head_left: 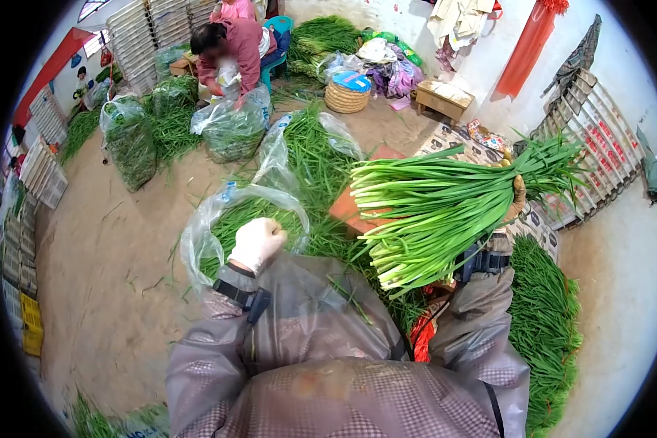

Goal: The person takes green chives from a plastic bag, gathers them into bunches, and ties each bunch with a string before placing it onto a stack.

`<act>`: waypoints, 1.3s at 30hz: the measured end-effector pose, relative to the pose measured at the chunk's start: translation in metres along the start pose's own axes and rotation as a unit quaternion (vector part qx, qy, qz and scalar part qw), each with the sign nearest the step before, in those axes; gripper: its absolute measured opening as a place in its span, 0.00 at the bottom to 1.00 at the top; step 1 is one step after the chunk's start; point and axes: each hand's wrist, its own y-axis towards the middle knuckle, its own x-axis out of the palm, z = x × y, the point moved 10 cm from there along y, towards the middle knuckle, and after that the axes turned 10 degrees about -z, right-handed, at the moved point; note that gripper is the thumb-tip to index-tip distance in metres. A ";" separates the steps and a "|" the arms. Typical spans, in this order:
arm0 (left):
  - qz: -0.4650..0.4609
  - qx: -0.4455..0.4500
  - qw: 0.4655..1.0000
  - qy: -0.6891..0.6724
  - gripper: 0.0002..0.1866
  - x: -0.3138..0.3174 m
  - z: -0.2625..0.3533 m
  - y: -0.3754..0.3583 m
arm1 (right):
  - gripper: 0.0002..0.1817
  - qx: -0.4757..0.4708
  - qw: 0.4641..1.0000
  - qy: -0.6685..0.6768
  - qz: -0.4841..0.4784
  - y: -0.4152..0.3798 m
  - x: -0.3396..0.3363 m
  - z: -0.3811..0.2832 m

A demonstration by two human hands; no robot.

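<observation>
A large bunch of long green stalks (438,197) lies across my right hand (517,198), its pale ends pointing left and its leafy tips to the right. The fingers of that hand wrap round the bunch from below, and most of the palm is hidden by it. My left hand (258,244), in a white glove, is curled closed above an open clear plastic bag (197,232) with greens in it. Whether anything small is inside its fingers cannot be made out. More loose greens (314,157) are heaped in front of me.
A person (237,55) sits at the back by a filled plastic bag (233,131). Another full bag (129,142) stands left of it. A woven basket (347,95) and a small wooden stool (444,98) are near the wall. Stacked greens (540,328) lie at my right.
</observation>
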 end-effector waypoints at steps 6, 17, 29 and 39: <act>-0.246 0.211 0.757 -0.567 0.33 0.014 0.143 -0.026 | 0.32 -0.015 0.997 0.073 0.026 0.001 0.001 0.014; -0.297 0.084 0.701 -0.643 0.16 0.052 0.133 -0.038 | 0.32 -0.001 0.999 0.039 -0.027 0.002 0.016 0.022; -0.163 0.068 0.853 -0.490 0.15 0.035 0.026 -0.035 | 0.31 0.004 1.000 0.011 -0.028 -0.003 -0.014 -0.007; -0.027 0.174 0.758 -0.628 0.10 0.018 0.150 -0.020 | 0.32 -0.001 1.000 0.012 0.011 0.001 0.014 0.020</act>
